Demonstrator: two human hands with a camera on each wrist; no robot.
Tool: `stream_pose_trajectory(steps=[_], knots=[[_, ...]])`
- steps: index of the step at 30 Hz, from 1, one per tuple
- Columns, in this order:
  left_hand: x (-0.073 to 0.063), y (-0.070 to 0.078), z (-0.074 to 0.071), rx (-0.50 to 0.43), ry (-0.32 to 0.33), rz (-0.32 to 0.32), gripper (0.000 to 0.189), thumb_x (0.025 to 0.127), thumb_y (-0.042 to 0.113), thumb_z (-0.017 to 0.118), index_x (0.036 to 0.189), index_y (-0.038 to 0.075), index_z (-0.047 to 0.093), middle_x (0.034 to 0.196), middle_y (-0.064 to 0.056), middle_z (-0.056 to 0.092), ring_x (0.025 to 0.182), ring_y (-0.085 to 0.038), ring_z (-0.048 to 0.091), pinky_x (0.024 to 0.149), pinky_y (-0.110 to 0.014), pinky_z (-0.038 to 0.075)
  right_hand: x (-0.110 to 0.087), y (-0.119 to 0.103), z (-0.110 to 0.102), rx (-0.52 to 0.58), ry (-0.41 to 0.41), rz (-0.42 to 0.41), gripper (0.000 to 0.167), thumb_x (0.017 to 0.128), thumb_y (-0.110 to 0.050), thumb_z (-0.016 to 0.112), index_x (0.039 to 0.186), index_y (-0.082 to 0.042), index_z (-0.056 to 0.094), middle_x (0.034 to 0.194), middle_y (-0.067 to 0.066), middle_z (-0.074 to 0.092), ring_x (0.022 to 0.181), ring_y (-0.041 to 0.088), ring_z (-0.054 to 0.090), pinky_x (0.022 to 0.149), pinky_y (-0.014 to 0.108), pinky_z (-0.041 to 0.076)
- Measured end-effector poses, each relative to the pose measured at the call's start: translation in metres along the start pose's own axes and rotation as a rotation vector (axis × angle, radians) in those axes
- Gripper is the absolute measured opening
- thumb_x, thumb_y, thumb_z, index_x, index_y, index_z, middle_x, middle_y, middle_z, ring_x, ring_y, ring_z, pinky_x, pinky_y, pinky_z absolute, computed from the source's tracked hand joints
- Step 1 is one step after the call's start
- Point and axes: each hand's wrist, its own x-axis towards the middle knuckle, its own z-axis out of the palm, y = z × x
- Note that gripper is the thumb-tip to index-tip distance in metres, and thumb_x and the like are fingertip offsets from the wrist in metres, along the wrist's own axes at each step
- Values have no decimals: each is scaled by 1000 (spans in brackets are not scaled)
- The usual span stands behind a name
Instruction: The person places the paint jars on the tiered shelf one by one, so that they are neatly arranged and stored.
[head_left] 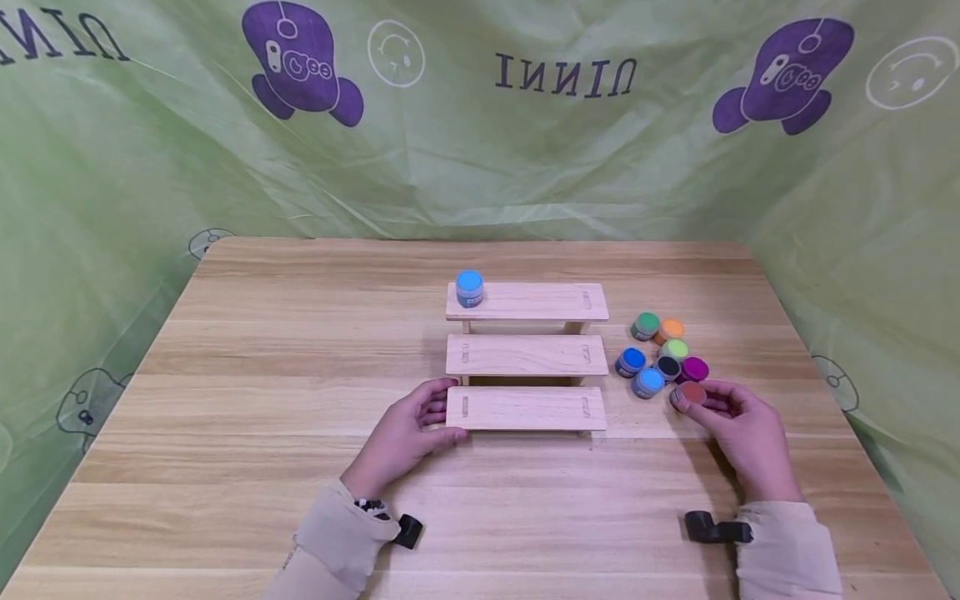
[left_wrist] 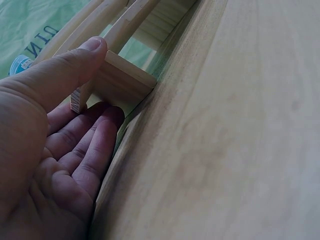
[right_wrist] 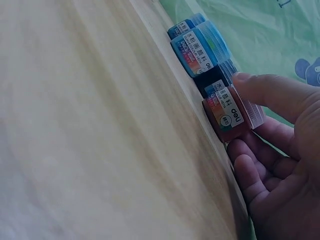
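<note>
A three-step wooden display stand [head_left: 527, 408] stands mid-table. My left hand [head_left: 408, 433] holds the left end of its lowest step; in the left wrist view the thumb [left_wrist: 75, 67] lies over the board's edge, with the other fingers beside and below its end. On the right, my right hand [head_left: 750, 429] pinches a reddish-brown paint jar [head_left: 692, 390] between thumb and fingers. In the right wrist view this paint jar [right_wrist: 227, 112] is at the tabletop, its label showing. A light-blue paint jar [head_left: 469, 287] sits on the top step's left end.
Several more paint jars cluster right of the stand: green [head_left: 645, 326], orange [head_left: 671, 330], light green [head_left: 674, 348], dark blue [head_left: 631, 361], black [head_left: 667, 367], purple [head_left: 693, 369] and light blue [head_left: 648, 382]. A green printed cloth [head_left: 450, 167] hangs around the wooden table [head_left: 300, 333].
</note>
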Motion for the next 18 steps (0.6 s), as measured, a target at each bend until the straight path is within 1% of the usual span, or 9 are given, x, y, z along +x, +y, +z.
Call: stream_pose_trajectory(steps=[4, 7, 10, 14, 18], knots=[[-1, 0, 0, -7, -1, 5, 73, 81, 12, 86, 144, 6, 50, 127, -17, 62, 113, -29, 65, 96, -28, 55, 0, -1, 0, -32, -7, -9, 74, 86, -53, 75, 138, -4, 56, 126, 16, 61, 100, 16, 55, 71, 14, 48], [-1, 0, -1, -10, 1, 8, 73, 80, 11, 86, 144, 5, 50, 127, -17, 62, 113, -29, 65, 96, -28, 55, -1, -1, 1, -38, -1, -17, 73, 87, -53, 74, 138, -4, 56, 126, 17, 61, 102, 18, 55, 71, 15, 48], [-1, 0, -1, -11, 2, 6, 73, 80, 10, 85, 144, 6, 50, 127, -17, 62, 113, -29, 65, 96, -28, 55, -1, -1, 1, -23, 12, -19, 73, 87, -53, 74, 137, -3, 56, 126, 17, 61, 101, 17, 55, 72, 15, 47], [-1, 1, -1, -8, 1, 3, 73, 81, 11, 85, 144, 6, 50, 127, -17, 62, 113, -29, 65, 96, -28, 55, -1, -1, 1, 12, 21, 1, 72, 87, -52, 74, 137, -3, 55, 126, 15, 60, 101, 15, 54, 70, 13, 47], [-1, 1, 0, -5, -1, 4, 72, 81, 12, 85, 144, 6, 50, 128, -16, 62, 113, -29, 65, 97, -29, 54, -2, -3, 0, 68, 41, 33, 68, 87, -49, 75, 136, -5, 56, 121, 7, 60, 97, 14, 53, 68, 13, 48]])
